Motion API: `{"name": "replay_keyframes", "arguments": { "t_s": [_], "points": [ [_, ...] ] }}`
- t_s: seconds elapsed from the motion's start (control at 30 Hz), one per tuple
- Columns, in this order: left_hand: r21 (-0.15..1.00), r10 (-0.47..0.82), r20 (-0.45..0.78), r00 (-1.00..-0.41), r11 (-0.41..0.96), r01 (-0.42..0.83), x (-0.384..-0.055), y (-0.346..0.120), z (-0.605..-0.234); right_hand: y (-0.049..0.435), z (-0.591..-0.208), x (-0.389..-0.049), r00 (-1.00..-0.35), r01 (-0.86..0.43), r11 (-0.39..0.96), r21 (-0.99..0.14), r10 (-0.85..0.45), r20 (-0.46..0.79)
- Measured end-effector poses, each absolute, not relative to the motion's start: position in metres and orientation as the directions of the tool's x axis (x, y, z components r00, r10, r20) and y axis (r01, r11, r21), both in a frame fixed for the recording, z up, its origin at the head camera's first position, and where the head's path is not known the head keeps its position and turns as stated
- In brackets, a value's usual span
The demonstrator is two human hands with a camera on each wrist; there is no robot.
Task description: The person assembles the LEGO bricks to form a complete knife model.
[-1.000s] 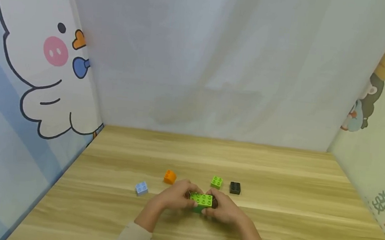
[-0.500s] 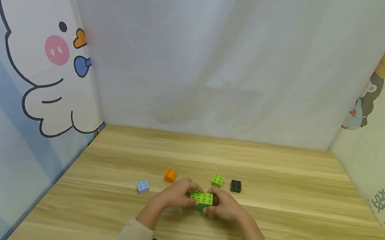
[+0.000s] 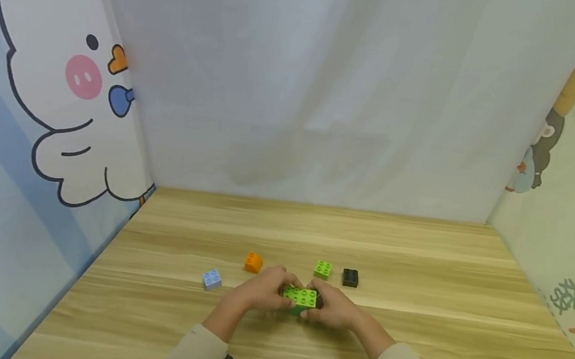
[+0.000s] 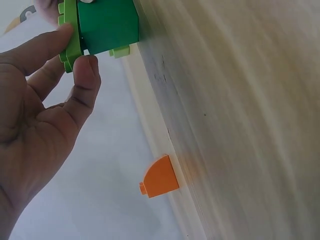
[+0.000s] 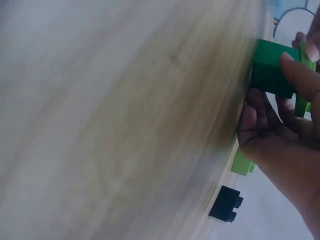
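A thin light green building plate with studs lies over the top of a dark green brick, which sits on the table. In the left wrist view a narrow gap shows between plate and brick at the near end. My left hand pinches the light green plate between thumb and fingers at its left end. On the other side, my right hand grips the dark green brick, its thumb on the brick's side and the other fingers curled behind.
Behind the hands on the wooden table stand a small light green brick and a black brick. To the left are an orange curved brick and a light blue brick. A pale curtain closes off the back.
Both hands keep their hold on the plate and the brick, almost unmoved. The head view has shifted slightly.
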State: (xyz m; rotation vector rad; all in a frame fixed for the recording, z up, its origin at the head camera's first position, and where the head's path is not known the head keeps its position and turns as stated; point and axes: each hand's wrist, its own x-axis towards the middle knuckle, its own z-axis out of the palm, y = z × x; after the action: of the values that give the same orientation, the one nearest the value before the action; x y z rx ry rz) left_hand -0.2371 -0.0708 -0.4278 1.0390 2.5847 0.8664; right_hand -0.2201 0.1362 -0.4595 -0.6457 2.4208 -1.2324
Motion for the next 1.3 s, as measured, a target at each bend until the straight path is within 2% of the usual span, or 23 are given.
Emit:
{"name": "replay_keyframes", "arguments": {
  "t_s": [0.2,0.53,0.87,1.13,1.3],
  "points": [
    [0.621,0.695,-0.033,-0.719,0.578,0.529,-0.242,-0.070,-0.430,0.135,-0.459,-0.218,-0.833,-0.259,0.526,-0.810,-0.546,-0.089],
    [0.684,0.700,-0.039,-0.713,0.539,0.492,-0.245,-0.070,-0.432,0.138,-0.457,-0.220,-0.828,-0.267,0.545,-0.794,-0.552,-0.100],
    [0.785,0.633,0.010,-0.774,0.475,0.398,-0.245,-0.072,-0.444,0.143,-0.451,-0.219,-0.813,-0.251,0.525,-0.814,-0.570,-0.117],
    [0.794,0.620,0.067,-0.782,0.441,0.418,-0.240,-0.072,-0.444,0.147,-0.446,-0.217,-0.816,-0.252,0.467,-0.847,-0.573,-0.073],
    [0.797,0.603,0.058,-0.796,0.452,0.401,-0.239,-0.072,-0.443,0.149,-0.449,-0.218,-0.831,-0.266,0.448,-0.854,-0.556,-0.033]
  ]
}}
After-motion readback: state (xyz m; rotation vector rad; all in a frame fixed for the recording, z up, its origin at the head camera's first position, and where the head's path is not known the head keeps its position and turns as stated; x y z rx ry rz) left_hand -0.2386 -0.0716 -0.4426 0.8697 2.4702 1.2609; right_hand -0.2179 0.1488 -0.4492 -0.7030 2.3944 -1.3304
